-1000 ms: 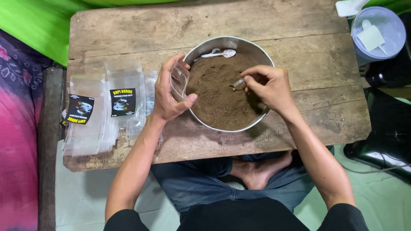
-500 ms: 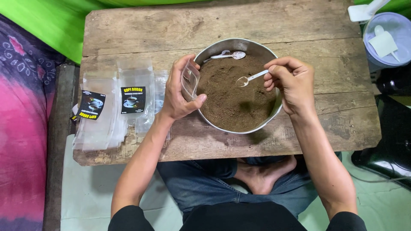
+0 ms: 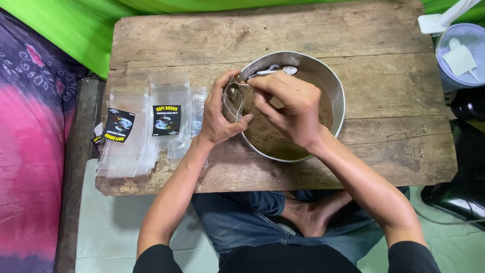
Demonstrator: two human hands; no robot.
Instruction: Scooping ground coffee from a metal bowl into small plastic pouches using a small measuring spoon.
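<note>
1. Brown powder (image 3: 275,136) fills the metal bowl (image 3: 337,93) at the centre of the frame, lying deepest toward its lower left wall; the bowl sits on a worn wooden table (image 3: 252,35).
2. At the bowl's left rim the left hand (image 3: 218,117) holds a small clear pouch (image 3: 233,103); thumb below and fingers curled over the top, it pinches the pouch so the mouth gapes toward the bowl.
3. Over the bowl, just right of the pouch, the right hand (image 3: 290,108) has its fingers closed round the handle of a spoon (image 3: 235,91); the spoon's head sits at the pouch mouth; whether it carries powder I cannot tell.
4. To do this well, I judge the pouch mouth should stay wide and over the bowl, so that any spill falls back into the powder; the spoon should tip slowly and well inside the mouth, not at its edge.
5. A second spoon (image 3: 283,70) lies against the bowl's upper rim, its head resting on the powder.
6. Left of the bowl, flat pouches (image 3: 151,126) lie overlapped on the table; two show dark labels and all look unfilled.
7. At the upper right of the frame stands a pale tub (image 3: 467,76) with a white scoop (image 3: 457,55) lying on its lid; its contents are hidden.
8. Along the left edge runs a pink and purple cloth (image 3: 30,151).
</note>
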